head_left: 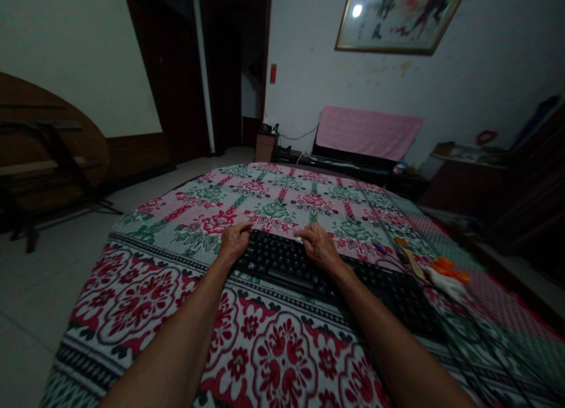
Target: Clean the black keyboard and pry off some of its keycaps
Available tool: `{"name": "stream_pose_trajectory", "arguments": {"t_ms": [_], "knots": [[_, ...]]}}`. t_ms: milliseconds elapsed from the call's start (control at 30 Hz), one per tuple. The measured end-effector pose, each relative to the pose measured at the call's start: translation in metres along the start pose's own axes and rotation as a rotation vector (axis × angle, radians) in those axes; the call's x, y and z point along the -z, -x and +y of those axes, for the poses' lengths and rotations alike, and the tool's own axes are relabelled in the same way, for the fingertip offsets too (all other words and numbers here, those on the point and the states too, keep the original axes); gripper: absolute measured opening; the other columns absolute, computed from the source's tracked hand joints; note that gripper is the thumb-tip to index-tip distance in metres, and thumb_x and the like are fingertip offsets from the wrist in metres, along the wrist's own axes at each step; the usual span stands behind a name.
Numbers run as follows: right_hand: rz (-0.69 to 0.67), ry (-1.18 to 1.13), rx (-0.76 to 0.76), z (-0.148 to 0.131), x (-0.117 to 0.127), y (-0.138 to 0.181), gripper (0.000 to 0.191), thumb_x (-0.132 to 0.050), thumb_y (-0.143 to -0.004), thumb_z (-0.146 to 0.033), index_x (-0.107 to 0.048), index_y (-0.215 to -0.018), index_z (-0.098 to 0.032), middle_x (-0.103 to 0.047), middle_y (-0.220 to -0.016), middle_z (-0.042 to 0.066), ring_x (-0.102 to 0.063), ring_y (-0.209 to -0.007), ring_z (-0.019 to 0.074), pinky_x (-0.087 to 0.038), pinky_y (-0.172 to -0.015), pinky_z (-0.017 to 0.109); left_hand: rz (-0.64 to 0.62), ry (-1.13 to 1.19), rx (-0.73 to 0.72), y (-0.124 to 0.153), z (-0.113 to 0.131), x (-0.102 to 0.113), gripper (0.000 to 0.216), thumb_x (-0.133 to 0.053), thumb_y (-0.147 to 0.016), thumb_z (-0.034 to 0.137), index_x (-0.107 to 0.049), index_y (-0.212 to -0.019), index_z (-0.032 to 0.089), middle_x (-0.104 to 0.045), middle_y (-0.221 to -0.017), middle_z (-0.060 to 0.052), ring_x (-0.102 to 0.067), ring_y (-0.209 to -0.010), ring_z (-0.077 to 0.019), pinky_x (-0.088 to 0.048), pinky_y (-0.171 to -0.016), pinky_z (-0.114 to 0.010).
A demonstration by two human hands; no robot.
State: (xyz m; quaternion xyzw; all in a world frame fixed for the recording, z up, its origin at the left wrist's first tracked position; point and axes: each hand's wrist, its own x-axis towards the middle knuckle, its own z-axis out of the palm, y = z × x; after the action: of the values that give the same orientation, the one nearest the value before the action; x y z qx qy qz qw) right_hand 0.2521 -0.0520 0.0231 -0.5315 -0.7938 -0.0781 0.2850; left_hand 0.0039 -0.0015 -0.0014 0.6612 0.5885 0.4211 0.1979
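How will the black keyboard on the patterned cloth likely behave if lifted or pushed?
The keyboard looks a long, rigid slab, so it would probably stay stiff, not sag. Lying flat, it seems unlikely to roll or tip. The patterned cloth beneath may bunch if pushed.

Dim room; white walls (79, 55); framed painting (397, 16); tiled floor (26, 296)

black keyboard (309, 266), red-green floral cloth (247, 343) (white ground), pink towel (366, 131), orange tool (450, 268)
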Motion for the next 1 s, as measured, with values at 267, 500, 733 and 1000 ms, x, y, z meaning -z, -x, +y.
{"name": "stream_pose_trajectory", "arguments": {"t_ms": [267,500,733,1000], "knots": [[-0.107,0.089,0.084,-0.01,0.005,-0.002,0.023,-0.046,-0.083,-0.015,-0.067,-0.089,-0.023,-0.051,-0.086,0.006,-0.046,-0.081,0.0166,-0.035,-0.074,0.027,-0.01,-0.016,-0.016,0.0,0.002,0.002,0.035,-0.049,-0.073,0.009,-0.068,-0.101,0.019,-0.071,-0.094,-0.002,-0.065,-0.092,-0.0158,-0.047,-0.088,-0.026],[-0.049,0.029,0.107,-0.012,0.004,0.0,0.023,-0.047,-0.08,-0.011,-0.067,-0.084,-0.021,-0.052,-0.087,0.005,-0.046,-0.081,0.0163,-0.035,-0.075,0.028,-0.016,-0.019,-0.012,0.001,0.003,0.002,0.035,-0.048,-0.073,0.009,-0.068,-0.101,0.017,-0.071,-0.093,-0.003,-0.065,-0.091,-0.0164,-0.047,-0.087,-0.026],[-0.119,0.068,0.123,-0.018,0.006,0.0,0.024,-0.046,-0.081,-0.012,-0.066,-0.089,-0.021,-0.052,-0.086,0.005,-0.046,-0.081,0.0161,-0.034,-0.074,0.028,-0.017,-0.007,-0.016,0.001,0.003,0.002,0.037,-0.048,-0.072,0.008,-0.067,-0.102,0.019,-0.072,-0.093,-0.002,-0.065,-0.091,-0.0151,-0.048,-0.086,-0.025],[-0.144,0.152,0.172,-0.029,0.018,-0.001,0.019,-0.048,-0.082,-0.019,-0.067,-0.086,-0.02,-0.052,-0.089,0.008,-0.044,-0.082,0.0187,-0.031,-0.072,0.031,0.0,-0.006,-0.012,0.001,0.003,0.002,0.037,-0.047,-0.071,0.009,-0.068,-0.099,0.022,-0.072,-0.091,0.001,-0.065,-0.09,-0.0148,-0.048,-0.088,-0.026]]}}
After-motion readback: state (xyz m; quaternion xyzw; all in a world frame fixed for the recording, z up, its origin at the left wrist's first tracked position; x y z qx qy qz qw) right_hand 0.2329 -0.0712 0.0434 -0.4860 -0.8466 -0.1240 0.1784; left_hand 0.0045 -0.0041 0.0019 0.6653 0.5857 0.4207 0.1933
